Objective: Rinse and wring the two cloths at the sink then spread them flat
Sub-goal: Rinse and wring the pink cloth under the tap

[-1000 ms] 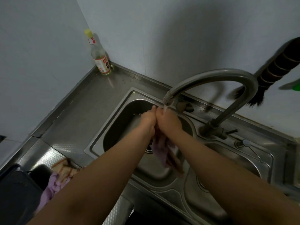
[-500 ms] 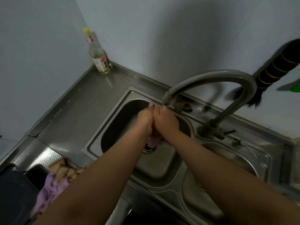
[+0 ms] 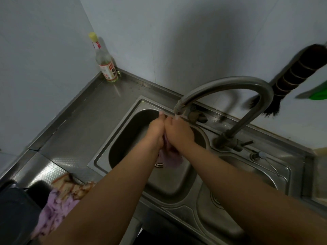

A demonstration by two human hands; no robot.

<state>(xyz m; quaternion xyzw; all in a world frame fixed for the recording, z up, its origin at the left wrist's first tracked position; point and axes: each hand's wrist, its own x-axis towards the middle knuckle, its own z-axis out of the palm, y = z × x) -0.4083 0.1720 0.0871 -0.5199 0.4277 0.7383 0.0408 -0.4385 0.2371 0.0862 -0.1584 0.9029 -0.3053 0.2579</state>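
Both hands, left hand and right hand, clenched the lilac wet cloth together under the curved steel tap, over the left steel sink basin, likely so runoff drained there. The second lilac-and-orange patterned cloth waited at seven o'clock on the steel desk, half hidden by the forearm; the fingers' grip was mostly hidden too.

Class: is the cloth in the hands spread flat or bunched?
Bunched: the cloth is gripped between both hands, its end hanging crumpled over the sink.
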